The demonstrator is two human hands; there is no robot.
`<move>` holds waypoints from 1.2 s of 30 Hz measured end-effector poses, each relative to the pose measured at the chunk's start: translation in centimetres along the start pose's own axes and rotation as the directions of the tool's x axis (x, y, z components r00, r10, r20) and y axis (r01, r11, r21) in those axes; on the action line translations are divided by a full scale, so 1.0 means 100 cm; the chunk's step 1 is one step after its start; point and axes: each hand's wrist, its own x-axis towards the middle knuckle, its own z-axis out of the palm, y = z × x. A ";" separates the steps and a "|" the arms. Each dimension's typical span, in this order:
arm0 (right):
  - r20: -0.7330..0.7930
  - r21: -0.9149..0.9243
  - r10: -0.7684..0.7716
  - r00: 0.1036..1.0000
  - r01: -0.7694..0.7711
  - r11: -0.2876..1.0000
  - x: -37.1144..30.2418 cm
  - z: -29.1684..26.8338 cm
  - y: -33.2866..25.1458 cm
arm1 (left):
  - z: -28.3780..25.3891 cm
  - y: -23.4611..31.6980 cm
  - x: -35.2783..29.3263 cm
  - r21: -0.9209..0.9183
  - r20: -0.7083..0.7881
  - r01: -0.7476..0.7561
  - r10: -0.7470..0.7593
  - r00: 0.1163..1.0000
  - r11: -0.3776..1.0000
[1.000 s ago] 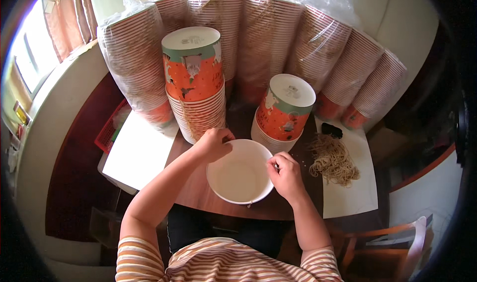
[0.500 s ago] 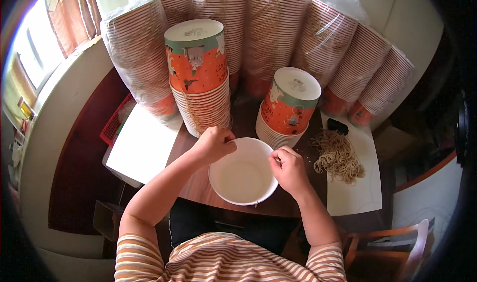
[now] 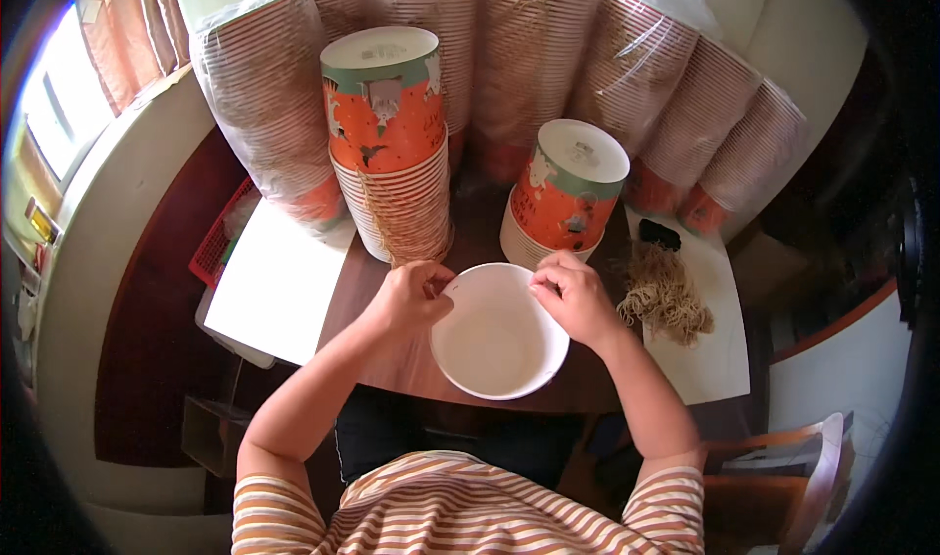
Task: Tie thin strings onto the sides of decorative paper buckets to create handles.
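Observation:
A white-lined paper bucket (image 3: 497, 345) stands mouth up at the front of the brown table. My left hand (image 3: 413, 293) is closed at the left of its rim, thumb and forefinger pinched together. At the upper right of the rim, my right hand (image 3: 571, 296) is also closed in a pinch, its fingertips overlapping the rim. Whatever lies between either hand's fingertips is too small to make out. Behind my left hand rises a tall stack of nested buckets (image 3: 397, 198), beige cords hanging down its side. A shorter bucket stack (image 3: 568, 198), with an orange and green upside-down bucket on top, stands behind my right hand.
Several tall plastic-wrapped bucket stacks (image 3: 539, 56) line the back. To the right, a heap of beige cords (image 3: 666, 296) lies on a white sheet (image 3: 710, 359) beside a small black object (image 3: 659, 233). Another white sheet (image 3: 279, 291) and a red basket (image 3: 223, 232) are at left.
The bucket has shifted slightly right and appears turned; a small cord end at its near rim no longer shows. My right hand has moved up along the rim, my left slightly down.

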 end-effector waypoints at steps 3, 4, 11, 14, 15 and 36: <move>-0.011 -0.029 -0.045 0.999 0.044 0.999 0.010 -0.010 -0.034 | 0.012 -0.010 -0.021 -0.223 -0.138 0.015 -0.047 0.989 0.975; -0.022 -0.026 -0.091 0.996 0.090 0.996 0.012 -0.012 -0.046 | 0.015 -0.020 -0.026 -0.288 -0.125 -0.034 -0.003 0.992 0.957; 0.234 0.107 0.027 0.972 -0.053 0.993 0.013 0.033 -0.066 | 0.023 -0.022 -0.056 -0.738 0.082 0.204 -0.215 0.973 0.643; 0.240 0.089 0.107 0.965 -0.132 0.987 0.018 0.046 -0.069 | 0.018 -0.034 -0.053 -0.715 0.044 0.167 -0.195 0.980 0.678; 0.238 0.088 0.110 0.965 -0.135 0.987 0.018 0.048 -0.067 | 0.016 -0.033 -0.053 -0.693 0.042 0.179 -0.209 0.977 0.698; 0.173 -0.010 0.051 0.984 -0.050 0.999 0.015 0.062 -0.058 | 0.014 -0.033 -0.041 -0.505 0.031 0.166 -0.174 0.984 0.847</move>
